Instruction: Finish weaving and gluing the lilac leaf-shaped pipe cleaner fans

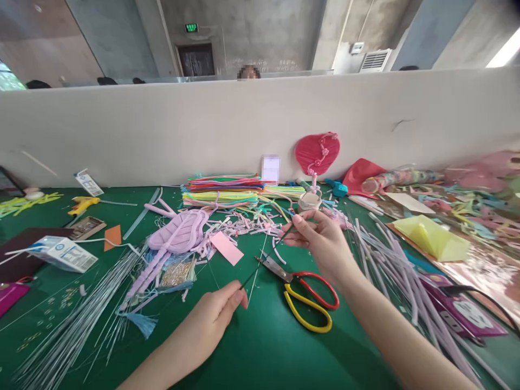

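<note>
A thin dark strand (266, 258), wire or cord, runs slanting between my two hands. My left hand (221, 311), low in the middle, is closed with thumb and finger pinching its lower end. My right hand (319, 238) pinches the upper end, higher and to the right. Scissors (288, 277) with one red and one yellow handle lie on the green table just beneath the strand, their blades towards the left. A pale pink card (226, 248) rests beyond my left hand. Left of it is a flat lilac shape (179, 232) made of pipe cleaners, with a blue tassel (142, 325).
Bundled coloured pipe cleaners (221, 199) lie at the back, below a white partition (162, 130). A pink fan-shaped piece (317, 154) stands in a cup (309, 200). Metal wires (81, 314) cover the left; lilac stems (390, 271) and a purple device (467, 314) the right.
</note>
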Tool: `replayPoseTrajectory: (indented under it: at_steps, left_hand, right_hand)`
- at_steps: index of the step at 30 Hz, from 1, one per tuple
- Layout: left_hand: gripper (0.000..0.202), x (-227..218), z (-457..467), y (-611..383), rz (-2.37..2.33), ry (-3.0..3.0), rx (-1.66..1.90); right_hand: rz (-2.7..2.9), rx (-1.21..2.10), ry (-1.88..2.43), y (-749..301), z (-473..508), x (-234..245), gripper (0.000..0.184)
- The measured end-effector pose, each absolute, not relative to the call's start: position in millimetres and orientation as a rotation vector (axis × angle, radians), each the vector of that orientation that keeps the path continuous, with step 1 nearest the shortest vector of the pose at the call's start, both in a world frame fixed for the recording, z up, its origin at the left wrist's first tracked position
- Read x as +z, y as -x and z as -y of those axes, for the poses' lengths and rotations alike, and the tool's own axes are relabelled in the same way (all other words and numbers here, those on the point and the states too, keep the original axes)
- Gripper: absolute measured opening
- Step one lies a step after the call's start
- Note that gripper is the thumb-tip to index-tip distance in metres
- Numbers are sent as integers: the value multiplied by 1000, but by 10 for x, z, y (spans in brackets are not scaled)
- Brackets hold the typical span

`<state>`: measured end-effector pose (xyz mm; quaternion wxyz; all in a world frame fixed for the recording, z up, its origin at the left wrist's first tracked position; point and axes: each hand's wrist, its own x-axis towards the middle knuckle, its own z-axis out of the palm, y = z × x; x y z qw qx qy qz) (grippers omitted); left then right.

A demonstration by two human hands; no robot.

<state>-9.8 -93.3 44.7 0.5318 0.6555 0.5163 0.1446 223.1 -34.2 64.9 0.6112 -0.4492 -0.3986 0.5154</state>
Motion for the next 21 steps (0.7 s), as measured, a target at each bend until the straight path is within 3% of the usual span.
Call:
replayPoseTrajectory:
  at_steps: [8, 16, 21]
  left_hand:
    - [45, 275, 938, 169, -1022, -1140, 288]
    - [42, 298, 931, 202, -841, -1052, 222]
    - [39, 250, 654, 155, -778, -850, 196]
  right_hand:
    - [1046, 1564, 1029, -1824, 558, 315, 33]
    - [922, 1633, 1024, -2148, 483, 486, 35]
    - [845, 1492, 1047, -2216, 277, 383, 34]
